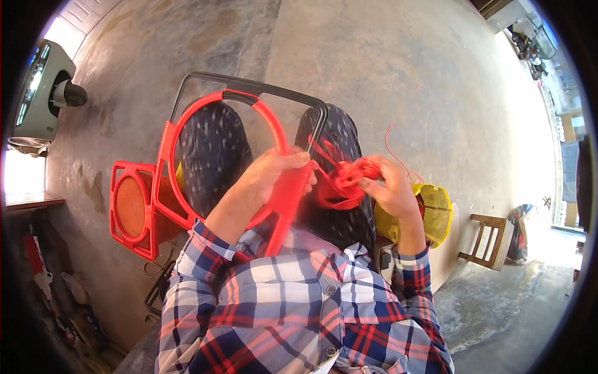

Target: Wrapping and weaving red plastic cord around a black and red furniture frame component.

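Observation:
A flat red frame (167,159) with a large round opening rests across my lap, its far and right sides edged by a black bar (280,93). My left hand (274,174) is closed on its right side, the thumb pressed near the black bar. Beside it, my right hand (395,190) grips a looped bundle of red cord (352,177), partly smeared by motion. Red strands reach from the bundle to the frame's edge by my left thumb. One thin loose red strand (389,143) curls out beyond my right hand.
To my left stands another red frame (153,215) with a round orange part. A yellow bucket (441,215) sits by my right knee, and a small wooden stool (492,243) farther right. A pale machine (47,93) stands at the far left on the concrete floor (367,68).

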